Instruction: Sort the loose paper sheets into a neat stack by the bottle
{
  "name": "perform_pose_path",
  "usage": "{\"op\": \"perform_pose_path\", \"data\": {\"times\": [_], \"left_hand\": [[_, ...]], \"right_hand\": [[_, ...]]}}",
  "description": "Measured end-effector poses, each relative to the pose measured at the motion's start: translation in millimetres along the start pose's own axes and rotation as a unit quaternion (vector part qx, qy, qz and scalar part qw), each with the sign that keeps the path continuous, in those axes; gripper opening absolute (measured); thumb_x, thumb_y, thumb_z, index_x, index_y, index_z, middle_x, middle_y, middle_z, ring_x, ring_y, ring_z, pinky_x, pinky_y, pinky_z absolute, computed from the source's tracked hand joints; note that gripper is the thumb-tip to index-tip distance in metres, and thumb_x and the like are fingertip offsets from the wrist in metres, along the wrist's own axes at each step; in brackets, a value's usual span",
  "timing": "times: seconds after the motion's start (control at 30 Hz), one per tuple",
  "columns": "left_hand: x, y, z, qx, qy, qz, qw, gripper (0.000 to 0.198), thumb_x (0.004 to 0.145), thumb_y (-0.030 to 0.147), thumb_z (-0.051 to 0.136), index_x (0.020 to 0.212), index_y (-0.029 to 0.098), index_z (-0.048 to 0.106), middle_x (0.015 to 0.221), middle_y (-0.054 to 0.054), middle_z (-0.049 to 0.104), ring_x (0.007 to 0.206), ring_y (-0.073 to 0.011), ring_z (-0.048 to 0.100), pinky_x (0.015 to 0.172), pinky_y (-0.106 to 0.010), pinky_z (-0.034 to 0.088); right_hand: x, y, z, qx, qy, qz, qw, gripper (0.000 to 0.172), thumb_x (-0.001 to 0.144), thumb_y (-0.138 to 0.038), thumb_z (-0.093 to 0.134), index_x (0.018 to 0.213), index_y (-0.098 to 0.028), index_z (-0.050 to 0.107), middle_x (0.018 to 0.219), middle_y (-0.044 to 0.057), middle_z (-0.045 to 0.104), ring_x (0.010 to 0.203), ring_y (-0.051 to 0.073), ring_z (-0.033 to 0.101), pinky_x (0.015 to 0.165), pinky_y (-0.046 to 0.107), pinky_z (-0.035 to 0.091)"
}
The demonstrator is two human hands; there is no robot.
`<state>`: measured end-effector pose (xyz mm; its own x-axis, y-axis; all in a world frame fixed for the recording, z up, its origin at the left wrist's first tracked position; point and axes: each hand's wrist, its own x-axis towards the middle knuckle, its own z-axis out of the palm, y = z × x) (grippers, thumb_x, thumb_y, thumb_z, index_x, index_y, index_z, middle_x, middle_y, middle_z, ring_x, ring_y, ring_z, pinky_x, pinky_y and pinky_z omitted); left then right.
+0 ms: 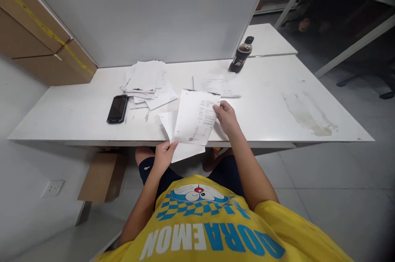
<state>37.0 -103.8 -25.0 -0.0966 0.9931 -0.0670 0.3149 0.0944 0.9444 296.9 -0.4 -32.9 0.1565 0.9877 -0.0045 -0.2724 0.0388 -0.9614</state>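
The person is holding paper with both hands. The left hand (164, 156) pinches the bottom left corners, with the thumb on top. The right hand (226, 116) pinches the right edge of the top sheet (197, 118), thumb in front. The top sheet has small print and a little square code. More white paper (188, 152) peeks out below it and on its left; I can't tell if that is one sheet or more. All this paper is over the front edge of the tabletop (262, 120), near the person's lap.

It looks like the step now is handling the sheets and keeping them apart or lining them up. The next move seems to need a light pinch, so the thin paper does not bend or slip.

On the tabletop, a messy paper stack (145, 79) sits on the left, with a black phone (117, 109) just beside it. A flatter paper pile (216, 84) lies behind the top sheet, and a dark bottle (241, 55) stands near that pile. A gray smear (311, 116) marks the right side.

A pale panel (154, 11) stands at the back. Brown boxes (33, 27) are at the left, and another box (101, 175) is down below.
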Motion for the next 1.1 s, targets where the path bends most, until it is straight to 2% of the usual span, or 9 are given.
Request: {"op": "perform_pose_path", "data": {"times": [0.23, 0.37, 0.47, 0.57, 0.67, 0.8, 0.87, 0.97, 1.1], "left_hand": [[-9, -16, -18.1, -0.016, -0.024, -0.002, 1.000, 0.039, 0.073, 0.049, 0.068, 0.056, 0.015, 0.062, 0.055, 0.001, 0.052, 0.058, -0.0133, 0.045, 0.053, -0.023, 0.034], [-18, -29, -28.6, -0.052, 0.021, -0.029, 0.998, 0.035, 0.072, 0.047, 0.071, 0.060, 0.014, 0.068, 0.057, 0.001, 0.057, 0.060, -0.0143, 0.049, 0.053, -0.023, 0.036], [-25, -39, -37.3, -0.121, 0.067, -0.062, 0.988, 0.033, 0.068, 0.047, 0.075, 0.067, 0.013, 0.072, 0.063, -0.001, 0.065, 0.063, -0.0164, 0.056, 0.055, -0.024, 0.041], [-31, -48, -46.1, -0.229, 0.133, -0.112, 0.958, 0.038, 0.063, 0.046, 0.079, 0.081, 0.012, 0.076, 0.074, -0.005, 0.073, 0.070, -0.0202, 0.065, 0.063, -0.027, 0.050], [-40, -58, -52.3, -0.314, 0.210, -0.158, 0.912, 0.043, 0.056, 0.042, 0.083, 0.087, 0.012, 0.076, 0.086, -0.008, 0.077, 0.078, -0.0231, 0.070, 0.071, -0.030, 0.054], [-59, -72, -49.4, -0.360, 0.258, -0.190, 0.876, 0.045, 0.055, 0.039, 0.085, 0.090, 0.013, 0.076, 0.088, -0.009, 0.077, 0.080, -0.0243, 0.072, 0.073, -0.031, 0.055], [-67, -76, -43.9, -0.369, 0.258, -0.190, 0.872, 0.045, 0.057, 0.041, 0.084, 0.092, 0.013, 0.075, 0.088, -0.009, 0.077, 0.083, -0.0260, 0.073, 0.074, -0.032, 0.056], [-73, -78, -37.2, -0.368, 0.255, -0.182, 0.875, 0.046, 0.061, 0.043, 0.082, 0.096, 0.013, 0.075, 0.091, -0.010, 0.077, 0.090, -0.0289, 0.072, 0.077, -0.035, 0.057], [-80, -75, -40.8, -0.356, 0.278, -0.178, 0.874, 0.048, 0.058, 0.044, 0.085, 0.094, 0.013, 0.074, 0.090, -0.010, 0.077, 0.091, -0.0296, 0.072, 0.079, -0.037, 0.057]], "right_hand": [[28, 6, 32, -0.054, -0.017, -0.006, 0.998, 0.035, 0.067, -0.043, 0.074, 0.086, -0.026, 0.050, 0.057, -0.010, 0.036, 0.052, 0.010, 0.037, 0.052, 0.024, 0.036], [39, 9, 52, -0.097, -0.045, 0.000, 0.994, 0.030, 0.071, -0.042, 0.069, 0.086, -0.024, 0.051, 0.057, -0.008, 0.044, 0.052, 0.010, 0.039, 0.050, 0.024, 0.035], [53, 4, 64, -0.123, -0.022, -0.034, 0.992, 0.025, 0.073, -0.041, 0.066, 0.082, -0.025, 0.049, 0.055, -0.009, 0.039, 0.051, 0.010, 0.037, 0.049, 0.024, 0.033], [74, -14, 76, -0.110, -0.036, -0.071, 0.991, 0.025, 0.072, -0.040, 0.067, 0.078, -0.025, 0.048, 0.056, -0.009, 0.036, 0.052, 0.010, 0.037, 0.051, 0.024, 0.034], [99, -40, 98, -0.074, -0.113, -0.128, 0.983, 0.027, 0.071, -0.042, 0.068, 0.079, -0.024, 0.050, 0.062, -0.007, 0.043, 0.059, 0.011, 0.044, 0.059, 0.024, 0.040], [142, -56, 159, -0.026, -0.184, -0.185, 0.965, 0.025, 0.076, -0.045, 0.064, 0.087, -0.026, 0.053, 0.073, -0.004, 0.052, 0.067, 0.013, 0.053, 0.066, 0.026, 0.045], [165, -47, 197, -0.046, -0.178, -0.157, 0.970, 0.021, 0.076, -0.041, 0.062, 0.086, -0.024, 0.054, 0.072, -0.003, 0.053, 0.063, 0.013, 0.052, 0.063, 0.026, 0.046], [187, -19, 240, -0.175, -0.102, -0.083, 0.976, 0.016, 0.074, -0.032, 0.057, 0.085, -0.020, 0.056, 0.070, -0.001, 0.056, 0.061, 0.014, 0.052, 0.061, 0.028, 0.048], [188, 20, 245, -0.249, -0.083, -0.072, 0.962, 0.039, 0.068, -0.026, 0.061, 0.104, -0.012, 0.061, 0.094, 0.010, 0.067, 0.086, 0.023, 0.062, 0.081, 0.039, 0.052]]}}
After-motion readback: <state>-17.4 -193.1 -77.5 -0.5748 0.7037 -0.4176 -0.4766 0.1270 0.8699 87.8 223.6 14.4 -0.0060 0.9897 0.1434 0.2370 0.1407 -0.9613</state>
